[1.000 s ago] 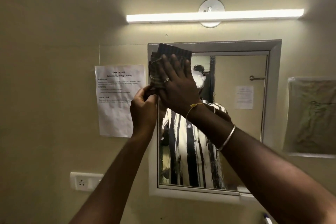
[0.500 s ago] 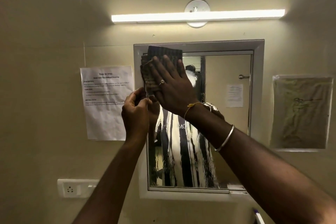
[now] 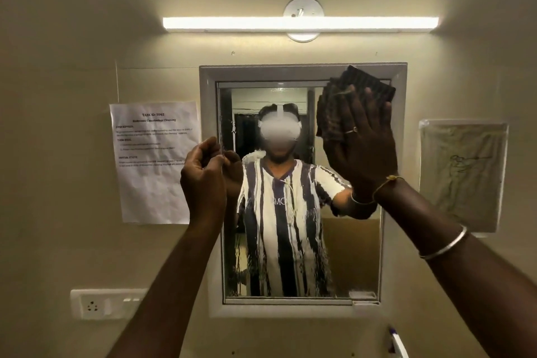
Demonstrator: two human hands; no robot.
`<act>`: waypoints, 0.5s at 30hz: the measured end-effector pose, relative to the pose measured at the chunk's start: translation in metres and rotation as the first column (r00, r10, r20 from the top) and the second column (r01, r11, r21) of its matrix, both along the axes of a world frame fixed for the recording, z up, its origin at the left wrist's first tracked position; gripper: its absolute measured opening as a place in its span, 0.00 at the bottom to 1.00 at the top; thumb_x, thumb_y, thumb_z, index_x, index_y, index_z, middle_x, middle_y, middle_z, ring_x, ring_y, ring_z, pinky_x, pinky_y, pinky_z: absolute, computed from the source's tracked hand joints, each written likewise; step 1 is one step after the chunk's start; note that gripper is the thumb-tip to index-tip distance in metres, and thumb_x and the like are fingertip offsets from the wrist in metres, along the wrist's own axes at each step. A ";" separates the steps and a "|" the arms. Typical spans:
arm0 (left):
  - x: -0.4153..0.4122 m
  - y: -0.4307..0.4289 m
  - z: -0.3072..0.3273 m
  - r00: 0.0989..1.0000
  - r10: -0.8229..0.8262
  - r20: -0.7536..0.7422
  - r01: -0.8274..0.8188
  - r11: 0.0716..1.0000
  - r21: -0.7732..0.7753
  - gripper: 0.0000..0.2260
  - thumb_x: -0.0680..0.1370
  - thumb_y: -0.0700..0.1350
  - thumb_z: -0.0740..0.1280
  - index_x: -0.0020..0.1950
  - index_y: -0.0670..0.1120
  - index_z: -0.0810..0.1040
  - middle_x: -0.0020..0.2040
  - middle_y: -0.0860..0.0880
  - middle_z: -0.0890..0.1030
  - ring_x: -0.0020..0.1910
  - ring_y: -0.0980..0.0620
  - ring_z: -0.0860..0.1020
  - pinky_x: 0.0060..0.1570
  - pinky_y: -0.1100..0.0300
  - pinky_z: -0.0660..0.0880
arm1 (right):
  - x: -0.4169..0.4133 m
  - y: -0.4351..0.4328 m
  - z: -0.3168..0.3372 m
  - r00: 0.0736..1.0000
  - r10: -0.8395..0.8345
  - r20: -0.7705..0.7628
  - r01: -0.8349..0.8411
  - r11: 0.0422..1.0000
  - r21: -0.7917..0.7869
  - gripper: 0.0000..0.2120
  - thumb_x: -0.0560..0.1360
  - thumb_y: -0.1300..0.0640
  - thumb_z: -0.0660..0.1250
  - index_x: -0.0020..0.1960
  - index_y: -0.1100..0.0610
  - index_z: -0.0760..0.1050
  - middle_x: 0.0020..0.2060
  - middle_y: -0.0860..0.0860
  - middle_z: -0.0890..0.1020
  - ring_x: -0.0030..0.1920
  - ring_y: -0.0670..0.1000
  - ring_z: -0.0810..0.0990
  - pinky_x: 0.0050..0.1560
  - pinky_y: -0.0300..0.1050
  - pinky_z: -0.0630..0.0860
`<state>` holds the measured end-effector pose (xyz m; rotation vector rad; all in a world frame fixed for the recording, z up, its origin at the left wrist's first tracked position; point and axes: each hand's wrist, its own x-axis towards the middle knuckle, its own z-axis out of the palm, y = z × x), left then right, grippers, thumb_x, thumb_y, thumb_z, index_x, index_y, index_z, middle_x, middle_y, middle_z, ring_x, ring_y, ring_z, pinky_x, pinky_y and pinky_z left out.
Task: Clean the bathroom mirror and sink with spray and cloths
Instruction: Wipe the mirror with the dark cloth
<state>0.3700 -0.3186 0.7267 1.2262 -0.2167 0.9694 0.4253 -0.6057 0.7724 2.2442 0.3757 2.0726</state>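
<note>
The mirror (image 3: 290, 227), a flat rectangular pane in a pale bevelled frame, spans the gap between the two hands and runs on down below both wrists. Its glass is glossy, but wet-looking runs streak it below the level of the hands. Just left of the left hand (image 3: 203, 177) hangs a creased printed paper sheet (image 3: 154, 166).

The hands are well apart. The left hand sits at the pane's left edge with fingers and thumb curled round it, seemingly pinching it to steady the glass. The right hand (image 3: 363, 151) lies flat with straight fingers, pressing the cloth (image 3: 363, 86) onto the pane's upper right corner. The cloth is dark, ribbed and folded into a thick pad that sticks out above the fingertips and left of the palm.

The step in hand is wiping the mirror. The lower runs look unwiped, so the next move probably calls for drawing the pad down through them under even, flat pressure. The sink does not show.
</note>
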 end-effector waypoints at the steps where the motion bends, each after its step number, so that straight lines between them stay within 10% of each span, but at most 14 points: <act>1: 0.001 -0.001 0.000 1.000 0.002 0.003 -0.002 1.000 -0.002 0.17 0.79 0.38 0.66 0.67 0.48 0.79 0.60 0.51 0.83 0.61 0.54 0.80 0.65 0.50 0.77 | 0.000 -0.004 -0.001 1.000 0.000 0.010 0.000 1.000 0.011 0.35 0.82 0.40 0.57 0.82 0.57 0.56 0.82 0.57 0.56 0.83 0.62 0.50 0.79 0.67 0.49; 15: -0.002 0.009 -0.006 0.995 -0.081 0.054 0.084 0.996 -0.041 0.15 0.80 0.35 0.64 0.65 0.44 0.80 0.57 0.49 0.84 0.55 0.56 0.83 0.55 0.62 0.80 | 0.004 0.079 -0.023 0.992 0.085 -0.094 -0.079 0.994 0.071 0.37 0.83 0.36 0.52 0.83 0.55 0.48 0.82 0.63 0.51 0.81 0.68 0.47 0.77 0.73 0.48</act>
